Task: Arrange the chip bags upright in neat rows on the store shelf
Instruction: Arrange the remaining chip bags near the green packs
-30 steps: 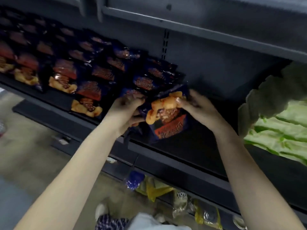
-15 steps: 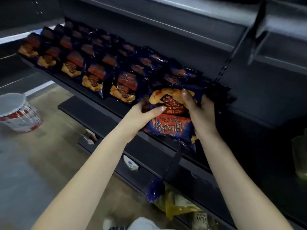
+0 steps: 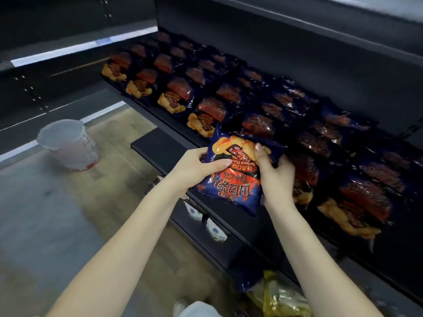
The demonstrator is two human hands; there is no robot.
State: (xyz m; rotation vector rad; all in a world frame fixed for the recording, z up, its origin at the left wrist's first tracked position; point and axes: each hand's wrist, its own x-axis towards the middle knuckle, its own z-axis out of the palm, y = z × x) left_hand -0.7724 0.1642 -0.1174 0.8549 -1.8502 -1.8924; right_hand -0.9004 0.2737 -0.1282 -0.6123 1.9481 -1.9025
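Dark metal shelving fills the scene, with the store shelf (image 3: 325, 239) running diagonally from far left to near right beneath an upper shelf (image 3: 297, 19); on it the shelved chip bags (image 3: 174, 97) stand in several rows, leaning back, dark blue with red and orange print. Both hands hold one more chip bag (image 3: 233, 177) over the shelf's front lip, its print upside down to the camera; the left hand (image 3: 194, 168) grips the bag's left edge, thumb laid across the front and fingers curled behind; the right hand (image 3: 274, 177) clasps the right edge, thumb pressed onto the pictured chips. Just beyond the fingertips the front-row bags crowd close, and another row presses against the back of the right hand. Left of the left fingers a white bucket (image 3: 68, 145) sits well apart on the floor (image 3: 57, 213); below the wrists, price labels (image 3: 215, 229) hang on a lower shelf edge, and yellow packets (image 3: 279, 294) lie near the bottom.
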